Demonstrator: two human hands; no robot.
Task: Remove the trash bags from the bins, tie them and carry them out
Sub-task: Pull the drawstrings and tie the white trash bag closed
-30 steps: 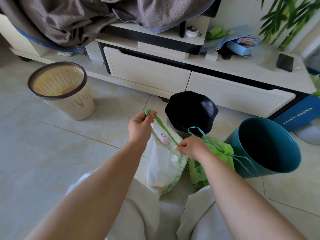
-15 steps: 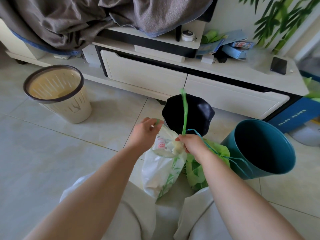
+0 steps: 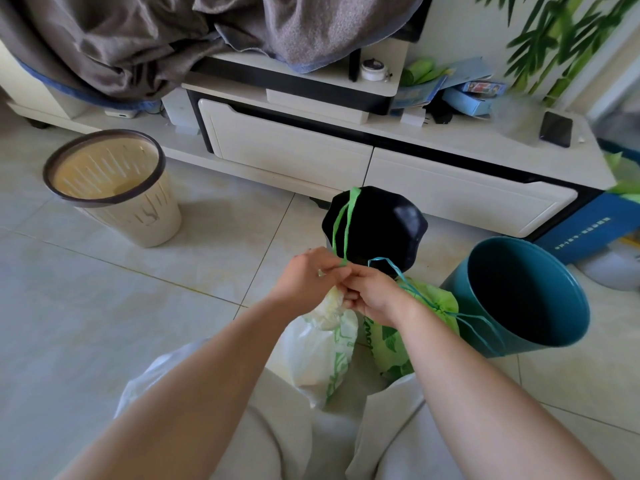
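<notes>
- My left hand [image 3: 304,278] has moved in from the bag's mouth. Half a second ago it was a little apart from the other hand. Now its curled fingertips touch my right hand at lower centre and pinch the green drawstring [image 3: 341,223].
- The drawstring stood as one straight strand before. It now rises as a narrow loop in front of the black bin [image 3: 377,226].
- The white trash bag [image 3: 315,351] was gaping and is now gathered shut at the neck. It hangs under both hands, between my knees.
- My right hand [image 3: 374,292] is curled tight, gripping the same drawstring at the bag's neck.
- The floor [image 3: 86,306] is pale glossy tile with thin grout lines.
- At mid left the cream bin [image 3: 152,220], with its dark rim, stands unlined on the tiles, well apart from the others.
- A grey blanket [image 3: 138,36] spills across the upper left, over a low white cabinet [image 3: 287,150] with two drawers.
- Just right of my hands lies the green trash bag [image 3: 426,306], already drawn closed, its teal string [image 3: 391,268] trailing.
- It touches the teal bin [image 3: 457,285], which leans tilted toward me.
- A dark phone [image 3: 556,129] lies on the cabinet top at upper right, under a bamboo-leaf wall print [image 3: 554,36].
</notes>
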